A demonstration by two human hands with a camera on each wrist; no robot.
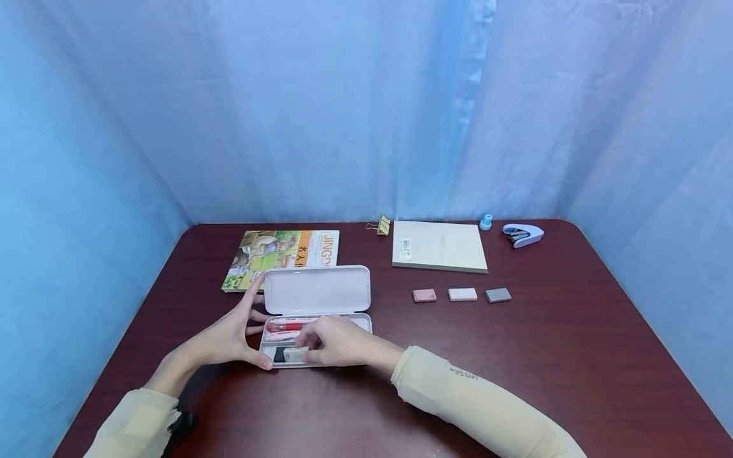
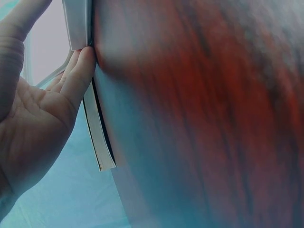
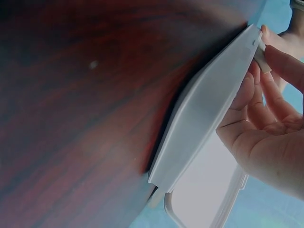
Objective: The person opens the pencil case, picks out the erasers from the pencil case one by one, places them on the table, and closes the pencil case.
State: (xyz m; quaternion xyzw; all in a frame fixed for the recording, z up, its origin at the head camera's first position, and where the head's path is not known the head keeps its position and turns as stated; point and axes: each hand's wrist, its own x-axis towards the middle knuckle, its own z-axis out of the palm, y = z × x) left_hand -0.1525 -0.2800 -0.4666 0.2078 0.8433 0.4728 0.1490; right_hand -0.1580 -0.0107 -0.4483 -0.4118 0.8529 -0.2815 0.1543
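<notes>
- Steadying the open pencil case (image 1: 314,312), lower centre of the head view, the left hand (image 1: 231,334) rests wide, fingertips on its left end.
- Right hand (image 1: 335,341) pinches a small white eraser (image 1: 294,355) over the tray.
- Risk: a loose pinch could drop the eraser; a downward press may tip the light tray or swing the lid (image 1: 317,289) shut.

A dark red-brown wood-grain tabletop (image 1: 572,356) with rounded far corners fills the lower part of the head view. Pale blue curtain (image 1: 355,108) hangs in soft folds behind it and closes in along both sides, meeting the tabletop's edges. The light is even and cool, tinting the cloth blue and leaving faint sheen on the wood. In the wrist views the same reddish grain shows blurred and close.
</notes>
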